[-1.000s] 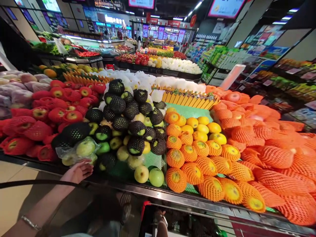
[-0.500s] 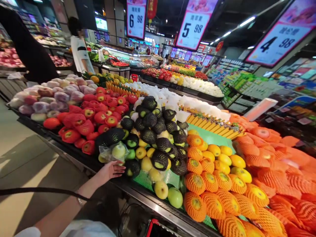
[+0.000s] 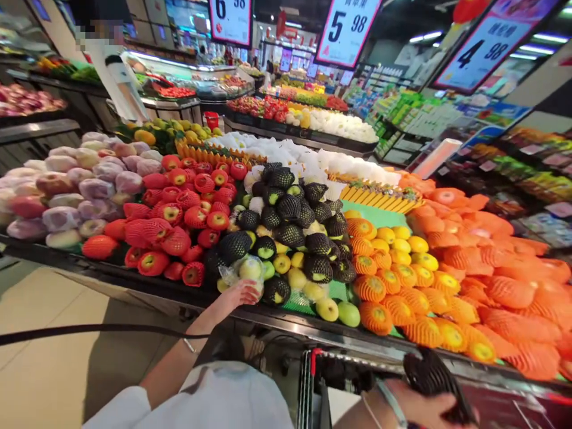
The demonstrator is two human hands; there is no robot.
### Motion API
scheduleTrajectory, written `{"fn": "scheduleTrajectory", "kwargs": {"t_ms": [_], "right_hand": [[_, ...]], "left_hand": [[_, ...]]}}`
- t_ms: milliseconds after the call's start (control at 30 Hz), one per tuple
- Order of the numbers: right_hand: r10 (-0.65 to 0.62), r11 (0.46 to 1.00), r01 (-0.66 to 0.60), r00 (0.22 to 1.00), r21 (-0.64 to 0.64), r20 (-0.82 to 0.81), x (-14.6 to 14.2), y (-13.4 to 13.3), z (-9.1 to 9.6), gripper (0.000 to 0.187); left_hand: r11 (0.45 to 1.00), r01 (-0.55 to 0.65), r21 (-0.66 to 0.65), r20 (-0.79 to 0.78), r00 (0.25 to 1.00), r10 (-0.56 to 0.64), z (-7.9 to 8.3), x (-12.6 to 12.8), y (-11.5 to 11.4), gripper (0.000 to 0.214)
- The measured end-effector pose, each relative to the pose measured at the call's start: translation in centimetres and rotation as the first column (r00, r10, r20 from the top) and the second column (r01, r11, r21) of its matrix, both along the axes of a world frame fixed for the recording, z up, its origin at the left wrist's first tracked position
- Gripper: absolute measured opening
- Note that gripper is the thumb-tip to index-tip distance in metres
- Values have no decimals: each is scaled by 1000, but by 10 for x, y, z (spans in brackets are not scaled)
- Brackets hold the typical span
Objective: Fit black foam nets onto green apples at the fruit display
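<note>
My left hand (image 3: pixel 238 294) reaches out to the front edge of a fruit display and its fingers curl against the bottom of a clear plastic bag of green apples (image 3: pixel 245 269). The bag rests on a pile of green apples in black foam nets (image 3: pixel 290 208). Loose green apples (image 3: pixel 338 310) lie just right of it. At the bottom right my right hand (image 3: pixel 417 411) is closed on a black foam net (image 3: pixel 431 376), held low in front of the display's metal rim (image 3: pixel 384 351).
Red netted apples (image 3: pixel 179 208) lie left of the bag, with orange-netted fruit (image 3: pixel 402 298) to its right. A shopping cart with a red handle end (image 3: pixel 313 357) stands below me. A person in white (image 3: pixel 117 71) stands at the back left. Price signs hang overhead. Tiled floor (image 3: pixel 53 333) opens to the left.
My left hand has stayed at the bag of apples, its fingers now closer on it. My right hand with the black net has come into view at the bottom right.
</note>
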State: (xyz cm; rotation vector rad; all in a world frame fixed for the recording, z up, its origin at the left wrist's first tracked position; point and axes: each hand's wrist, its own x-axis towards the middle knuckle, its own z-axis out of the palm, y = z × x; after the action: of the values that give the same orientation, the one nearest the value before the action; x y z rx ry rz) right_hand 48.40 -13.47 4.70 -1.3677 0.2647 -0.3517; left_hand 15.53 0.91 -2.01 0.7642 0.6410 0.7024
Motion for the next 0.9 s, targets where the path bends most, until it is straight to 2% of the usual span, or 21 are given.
{"fn": "scheduleTrajectory", "kwargs": {"t_ms": [33,67,100,133,167,200,300,367,433,500,633,667,733,833,900], "right_hand": [[-13,1000,13,994,-4,106,-11,4,-3,28],[37,999,-33,977,-21,209,-26,11,-6,28],[142,990,-131,948,-56,284,-44,21,-10,27],[283,959,-263,906,-106,314,-65,33,-14,24],[442,897,-412,849,-160,290,-89,46,-18,22],[527,850,-490,804,-193,277,-114,59,-22,19],[715,699,-664,645,-266,269,-182,85,-32,18],[811,572,-775,485,-269,327,-212,91,-35,17],[861,461,-840,344,-286,376,-227,91,-36,26],[892,370,-871,235,-323,387,-230,88,-36,38],[928,156,-915,7,-372,371,-224,88,-34,45],[928,122,-918,-29,-377,370,-223,88,-33,44],[929,107,-919,-44,-380,368,-221,90,-31,40],[938,166,-918,34,-361,344,-221,92,-30,33],[950,180,-925,75,-336,305,-221,94,-32,27]], "left_hand": [[997,-39,69,-37,998,41,3,-4,2,37],[986,-73,148,-77,993,85,7,-7,3,36],[968,-98,230,-115,985,127,11,-10,3,34],[945,-107,311,-148,976,159,16,-12,3,33],[917,-105,386,-173,968,184,22,-12,1,33],[887,-92,453,-193,961,198,27,-12,0,33],[793,-15,609,-220,957,188,37,-8,-4,43],[742,-2,670,-205,961,187,37,-6,-4,57],[720,-42,692,-170,961,219,34,-7,-2,66],[722,-108,683,-132,954,268,31,-10,1,63],[768,-181,614,-107,945,309,29,-18,5,60],[782,-189,593,-113,943,314,29,-20,6,61],[795,-217,566,-128,930,345,30,-23,6,57],[766,-275,581,-132,897,422,31,-25,7,40],[756,-243,608,-151,899,411,34,-25,8,30]]}}
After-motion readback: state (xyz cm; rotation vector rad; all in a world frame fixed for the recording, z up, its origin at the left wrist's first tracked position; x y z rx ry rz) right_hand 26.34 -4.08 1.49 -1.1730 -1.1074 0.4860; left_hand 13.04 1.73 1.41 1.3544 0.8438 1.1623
